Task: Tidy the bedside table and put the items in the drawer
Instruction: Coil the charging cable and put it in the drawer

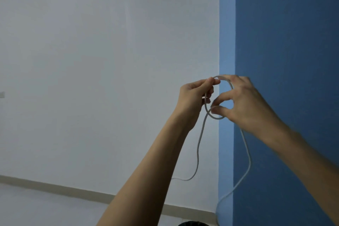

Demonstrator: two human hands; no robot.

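A thin white cable (199, 145) hangs in the air in front of the wall, with a small loop formed at its top between both hands. My left hand (194, 97) pinches the loop's upper left part between thumb and fingers. My right hand (245, 102) holds the loop's right side, thumb and forefinger closed on its lower part. Two long strands drop down from the loop; one curves left behind my left forearm, the other runs down toward the bottom edge. The bedside table and its drawer are out of view.
A white wall (91, 60) fills the left, a blue wall (293, 42) the right, meeting at a corner. A pale skirting strip (55, 188) runs along the floor. A dark rounded object (192, 224) peeks in at the bottom edge.
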